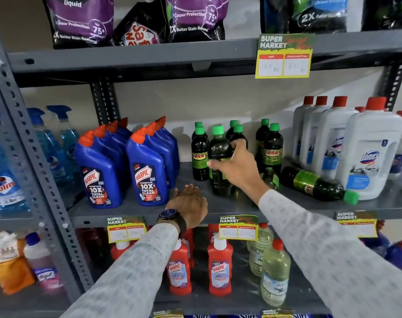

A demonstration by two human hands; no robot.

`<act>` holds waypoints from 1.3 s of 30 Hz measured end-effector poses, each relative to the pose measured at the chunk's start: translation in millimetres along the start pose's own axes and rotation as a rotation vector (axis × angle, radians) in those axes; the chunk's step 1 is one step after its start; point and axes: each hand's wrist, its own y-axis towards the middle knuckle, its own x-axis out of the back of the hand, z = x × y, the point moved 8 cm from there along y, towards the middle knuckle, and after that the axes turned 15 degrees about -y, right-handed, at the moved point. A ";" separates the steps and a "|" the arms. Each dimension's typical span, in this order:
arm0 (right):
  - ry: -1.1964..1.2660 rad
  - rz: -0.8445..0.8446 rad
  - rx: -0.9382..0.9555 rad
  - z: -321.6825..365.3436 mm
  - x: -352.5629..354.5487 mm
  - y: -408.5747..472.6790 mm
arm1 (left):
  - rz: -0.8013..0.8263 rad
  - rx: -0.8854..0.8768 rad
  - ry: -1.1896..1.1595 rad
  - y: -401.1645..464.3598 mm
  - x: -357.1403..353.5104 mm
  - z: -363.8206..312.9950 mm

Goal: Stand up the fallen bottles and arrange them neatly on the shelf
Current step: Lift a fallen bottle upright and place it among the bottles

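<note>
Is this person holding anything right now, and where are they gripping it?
The right hand grips an upright dark green-capped bottle around its middle, fingers wrapped over the body. The left hand rests flat on the shelf, holding nothing.

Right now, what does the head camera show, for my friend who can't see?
The right hand grips an upright dark green-capped bottle on a grey shop shelf; another bottle lies fallen nearby. The left hand rests flat on the shelf.

Bright, even indoor light. Soft shadows of the green-capped bottles (218,157) fall on the back wall (195,104) toward 10 o'clock. Wide-angle bending bows the shelf upright (23,138) at 9 o'clock. Edges look soft and smeared, centre sharper.
</note>
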 end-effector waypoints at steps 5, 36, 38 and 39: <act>0.024 -0.034 -0.006 -15.3 -19.5 -13.9 | -0.044 -0.007 -0.035 2.5 0.7 2.2; 0.332 0.095 0.045 -49.4 -54.5 -36.2 | -0.018 -0.028 -0.094 -2.2 4.7 5.2; 0.267 0.054 0.051 -48.4 -52.1 -36.1 | -0.029 -0.036 -0.100 -3.8 5.8 4.3; 0.236 0.034 0.057 -46.7 -51.2 -36.6 | -0.033 -0.040 -0.101 -4.8 6.5 3.7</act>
